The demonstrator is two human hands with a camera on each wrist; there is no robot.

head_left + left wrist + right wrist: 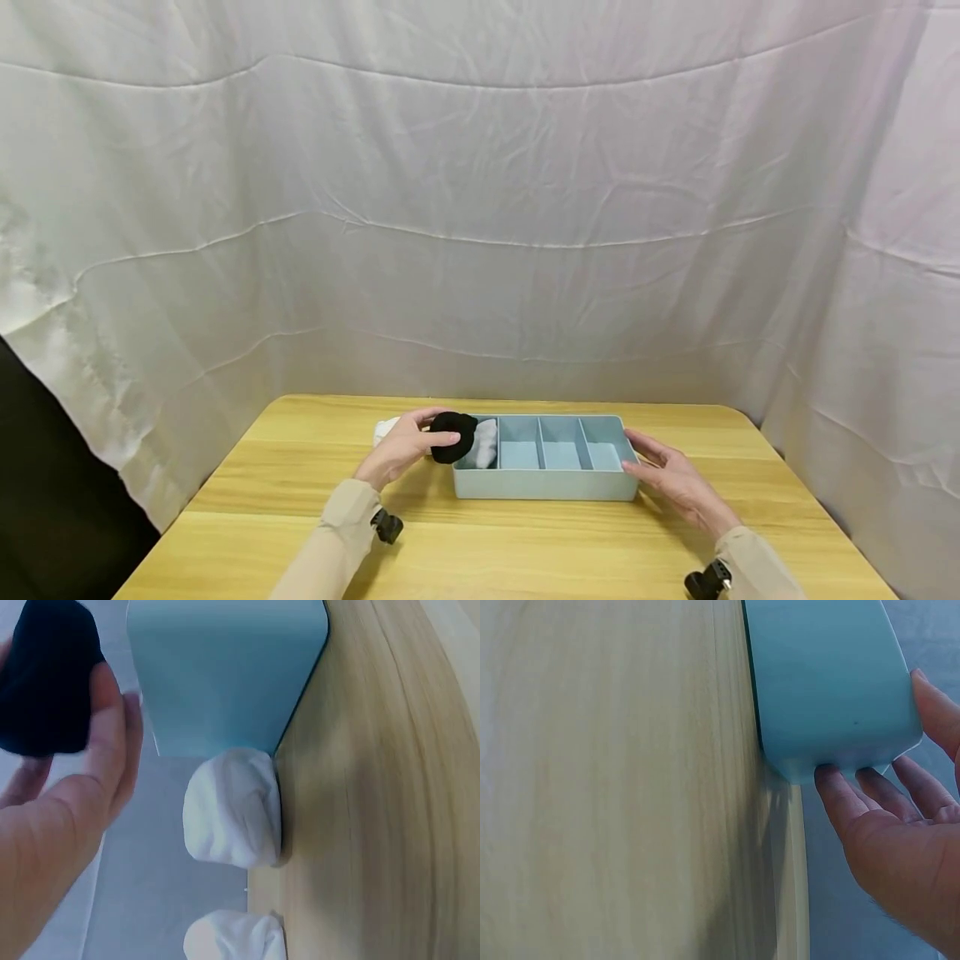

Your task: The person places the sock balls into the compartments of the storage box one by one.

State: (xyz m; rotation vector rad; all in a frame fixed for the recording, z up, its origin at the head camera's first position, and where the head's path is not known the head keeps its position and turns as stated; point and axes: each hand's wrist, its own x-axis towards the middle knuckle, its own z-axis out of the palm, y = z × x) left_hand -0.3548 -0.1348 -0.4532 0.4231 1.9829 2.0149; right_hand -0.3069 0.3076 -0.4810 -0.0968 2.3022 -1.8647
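Left hand (401,450) holding, right hand (678,485) steadying

Closest to me are my beige sleeves (348,507), each with a small black camera (387,527) at the wrist. My right fingers are loosely spread against the right end of a long, pale-blue, plastic-looking divided box (547,485), thumb at its rim; how hard they press I cannot tell. My left thumb and fingers pinch a soft, rounded black fabric bundle (461,452), raised near the box's left end — whether squarely over a compartment, I cannot tell.

Just beyond it, a pale-grey fabric bundle (487,444) sits in the leftmost compartment I can see; to its right, three compartments show their floors. Past the left end wall are two rolled white cloth bundles (234,810) on the light wooden table (525,550). A wrinkled whitish curtain (525,192) hangs farthest off.

I judge this a placing step, early on: grey bundle in, black one in my grip, white ones outside. The next move calls for bringing the black bundle over an unfilled compartment, lowering it between the dividers and loosening my pinch — with my right hand bracing the box against sliding.
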